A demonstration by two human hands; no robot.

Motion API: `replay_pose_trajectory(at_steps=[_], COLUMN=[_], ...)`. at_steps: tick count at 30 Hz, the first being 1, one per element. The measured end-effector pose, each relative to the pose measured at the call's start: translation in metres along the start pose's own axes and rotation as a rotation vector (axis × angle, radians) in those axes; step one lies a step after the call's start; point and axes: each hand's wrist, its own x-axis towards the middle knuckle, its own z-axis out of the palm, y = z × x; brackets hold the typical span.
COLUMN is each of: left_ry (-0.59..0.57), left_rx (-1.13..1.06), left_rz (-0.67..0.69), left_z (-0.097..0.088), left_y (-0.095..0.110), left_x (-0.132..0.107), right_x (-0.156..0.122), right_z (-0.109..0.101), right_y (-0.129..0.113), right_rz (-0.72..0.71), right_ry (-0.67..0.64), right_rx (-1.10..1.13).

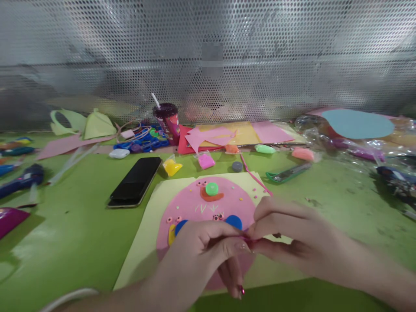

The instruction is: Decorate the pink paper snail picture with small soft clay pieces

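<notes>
My left hand (pixel 204 255) and my right hand (pixel 286 234) meet over the near edge of a pink paper circle (pixel 201 208). Both pinch a thin pink strip (pixel 250 238) between thumb and fingertips. The strip runs up and away past the circle toward the back (pixel 256 178). The circle lies on a pale yellow sheet (pixel 146 234) and carries small clay shapes: a green disc (pixel 212 188) on an orange smear, a blue disc (pixel 234 221), and a blue and yellow piece (pixel 175 229) by my left knuckles.
A black phone (pixel 134 182) lies left of the sheet on the green table (pixel 74 234). Clay pieces, a grey cap (pixel 237 166), a green cutter (pixel 286 172), a purple cup (pixel 167 121), coloured papers and plastic bags line the back before a perforated metal wall.
</notes>
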Motion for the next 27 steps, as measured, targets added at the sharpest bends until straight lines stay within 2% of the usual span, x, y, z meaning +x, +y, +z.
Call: replay_pose_trajectory(at_steps=[5, 12, 17, 27], left_ry=[0.009, 0.013, 0.006, -0.003], left_rx=[0.004, -0.005, -0.015, -0.048], left_rz=[0.007, 0.008, -0.001, 0.022], left_z=[-0.001, 0.001, 0.0, -0.001], left_y=[0.0, 0.001, 0.002, 0.003], left_x=[0.001, -0.001, 0.0, 0.0], right_x=[0.002, 0.0, -0.004, -0.003], right_z=[0.0, 0.004, 0.005, 0.002], right_y=[0.0, 0.002, 0.009, 0.009], right_rz=[0.039, -0.023, -0.074, -0.032], right_ry=[-0.016, -0.011, 0.021, -0.008], right_rx=[0.044, 0.026, -0.081, -0.05])
